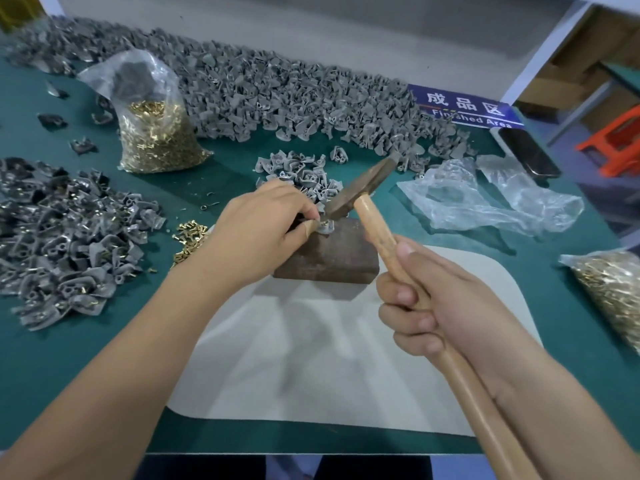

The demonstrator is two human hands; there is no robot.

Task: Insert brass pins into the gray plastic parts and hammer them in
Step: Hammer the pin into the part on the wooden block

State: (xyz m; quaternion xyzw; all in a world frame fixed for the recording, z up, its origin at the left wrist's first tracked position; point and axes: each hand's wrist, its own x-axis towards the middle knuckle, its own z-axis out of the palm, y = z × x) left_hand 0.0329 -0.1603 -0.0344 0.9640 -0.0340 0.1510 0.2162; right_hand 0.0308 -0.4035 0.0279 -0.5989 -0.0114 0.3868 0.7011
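Green table [214,344]: left hand [256,233] pinches gray part [325,227]; right hand [446,306] grips hammer [360,188].

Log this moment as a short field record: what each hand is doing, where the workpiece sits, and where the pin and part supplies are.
left hand: pinches a gray plastic part on the metal block
right hand: grips the wooden handle of the hammer
hammer head: just above the part; contact cannot be told
loose brass pins: on the green table, left of the block
bag of pins: far left, upright
second bag of pins: right edge
gray parts pile: along the far side
parts with pins: heap at left
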